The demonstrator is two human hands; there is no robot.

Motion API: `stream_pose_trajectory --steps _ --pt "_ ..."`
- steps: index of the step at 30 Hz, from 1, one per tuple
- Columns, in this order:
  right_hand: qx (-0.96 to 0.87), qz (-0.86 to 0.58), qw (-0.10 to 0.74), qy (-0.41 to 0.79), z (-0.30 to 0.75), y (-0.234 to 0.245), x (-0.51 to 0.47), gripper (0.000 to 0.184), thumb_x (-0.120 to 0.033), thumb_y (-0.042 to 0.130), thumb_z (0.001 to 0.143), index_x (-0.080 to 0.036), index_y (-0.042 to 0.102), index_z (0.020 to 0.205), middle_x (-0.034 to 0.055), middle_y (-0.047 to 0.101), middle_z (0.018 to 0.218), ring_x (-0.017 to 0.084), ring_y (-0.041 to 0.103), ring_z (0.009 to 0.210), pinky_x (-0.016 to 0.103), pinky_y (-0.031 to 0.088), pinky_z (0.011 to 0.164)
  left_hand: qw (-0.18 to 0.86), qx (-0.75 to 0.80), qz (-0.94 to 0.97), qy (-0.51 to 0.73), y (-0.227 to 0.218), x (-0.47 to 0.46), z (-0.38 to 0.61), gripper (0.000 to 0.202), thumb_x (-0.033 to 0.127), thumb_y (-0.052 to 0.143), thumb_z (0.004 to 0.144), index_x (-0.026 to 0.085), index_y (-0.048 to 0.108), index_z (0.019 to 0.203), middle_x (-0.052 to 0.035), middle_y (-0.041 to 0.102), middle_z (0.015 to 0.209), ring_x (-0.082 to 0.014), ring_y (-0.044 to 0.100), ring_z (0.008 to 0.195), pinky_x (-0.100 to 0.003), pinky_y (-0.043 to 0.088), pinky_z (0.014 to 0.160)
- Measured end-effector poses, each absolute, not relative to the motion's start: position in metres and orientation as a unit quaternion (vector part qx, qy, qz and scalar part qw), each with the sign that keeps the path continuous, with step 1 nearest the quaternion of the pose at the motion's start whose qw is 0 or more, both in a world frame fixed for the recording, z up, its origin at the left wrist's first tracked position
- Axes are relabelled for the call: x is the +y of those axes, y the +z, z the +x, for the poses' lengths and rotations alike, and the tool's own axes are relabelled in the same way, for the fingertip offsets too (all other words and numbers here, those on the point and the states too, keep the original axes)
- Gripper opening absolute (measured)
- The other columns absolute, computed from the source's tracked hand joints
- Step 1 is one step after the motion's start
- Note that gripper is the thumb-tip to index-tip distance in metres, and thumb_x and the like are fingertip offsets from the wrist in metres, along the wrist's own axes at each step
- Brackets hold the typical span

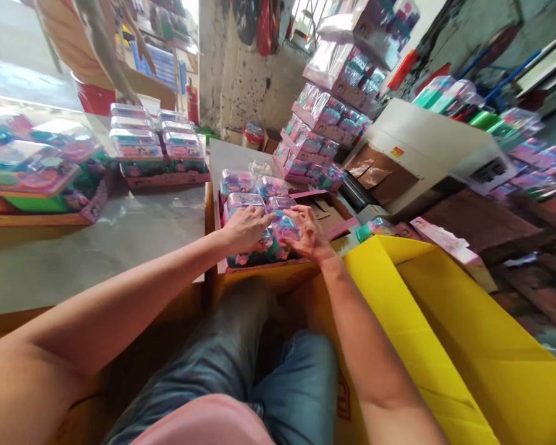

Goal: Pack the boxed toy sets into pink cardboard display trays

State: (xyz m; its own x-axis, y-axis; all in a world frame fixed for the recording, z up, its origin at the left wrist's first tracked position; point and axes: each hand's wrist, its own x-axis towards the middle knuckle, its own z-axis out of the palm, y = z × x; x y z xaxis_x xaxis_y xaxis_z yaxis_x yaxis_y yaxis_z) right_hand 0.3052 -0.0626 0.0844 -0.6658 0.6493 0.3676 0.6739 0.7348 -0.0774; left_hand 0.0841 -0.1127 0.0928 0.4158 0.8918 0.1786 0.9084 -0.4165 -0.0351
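In front of me a pink-edged display tray (271,267) holds several clear plastic packs (243,201) with pink and teal contents, standing in rows. My right hand (309,233) has its fingers curled round one clear pack (286,228) at the tray's near right. Over the near left packs lies my left hand (250,227), its fingers stretched toward that same pack and touching the plastic. The left thumb and the undersides of the packs are hidden.
Filled trays (164,179) stand on the grey table (167,241) to the left, with a person's arm (104,49) behind them. Stacked trays (301,142) rise at the back. A white machine (426,148) and a yellow box (398,290) are on the right.
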Motion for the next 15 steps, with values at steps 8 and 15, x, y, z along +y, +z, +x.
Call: stream_pose_trajectory --steps 8,15 --pt "-0.895 -0.426 0.104 -0.087 0.308 0.081 -0.063 0.079 -0.057 0.074 0.077 -0.035 0.044 0.147 0.0083 0.049 0.141 0.032 0.044 0.125 0.046 0.036 0.102 0.066 -0.506 -0.858 -0.055 0.096 -0.111 0.075 0.078 0.051 0.071 0.08 0.018 0.042 0.146 -0.0148 0.058 0.123 -0.0307 0.057 0.111 -0.036 0.045 0.088" --pt "-0.887 -0.445 0.056 -0.108 0.296 0.083 -0.07 0.073 -0.051 0.074 0.08 -0.04 0.046 0.146 0.0101 0.049 0.139 0.035 0.044 0.121 0.049 0.034 0.097 0.055 -0.492 -0.867 -0.059 0.098 -0.109 0.07 0.079 0.049 0.073 0.079 0.019 0.043 0.145 -0.014 0.058 0.122 -0.0301 0.058 0.111 -0.036 0.046 0.091"
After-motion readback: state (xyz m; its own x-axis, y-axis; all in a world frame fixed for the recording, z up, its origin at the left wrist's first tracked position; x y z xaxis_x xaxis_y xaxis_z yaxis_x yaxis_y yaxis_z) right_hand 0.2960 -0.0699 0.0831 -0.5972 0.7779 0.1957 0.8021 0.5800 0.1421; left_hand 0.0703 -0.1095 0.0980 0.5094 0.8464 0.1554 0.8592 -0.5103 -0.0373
